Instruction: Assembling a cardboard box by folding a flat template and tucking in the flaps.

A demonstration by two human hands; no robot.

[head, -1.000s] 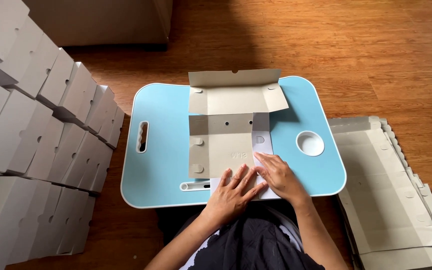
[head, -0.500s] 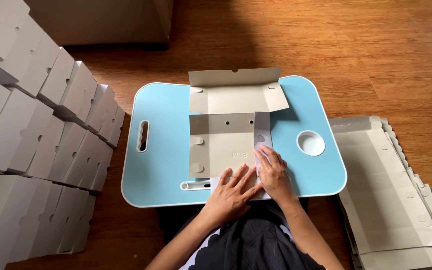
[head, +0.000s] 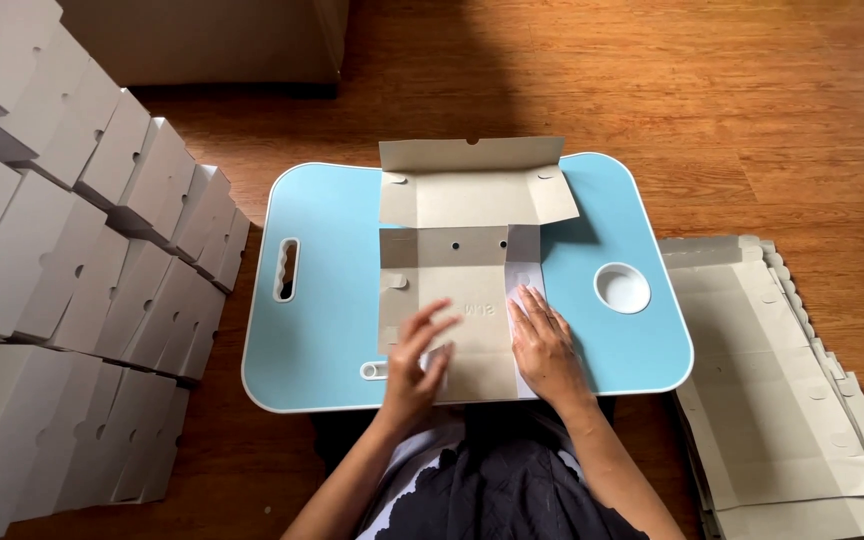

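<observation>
A flat grey die-cut cardboard box blank point(head: 457, 290) is spread on the light-blue rounded lap bench point(head: 322, 300), its far flap raised. The left hand point(head: 414, 365) is pressed on the blank's near left, fingers spread; the right hand point(head: 544, 345) is laid flat on its near right. Nothing is clamped in either grip. The card is judged light, thin, stiff only between creases; edges and flaps are best taken. White folded boxes point(head: 82, 260) are stacked left of the bench.
</observation>
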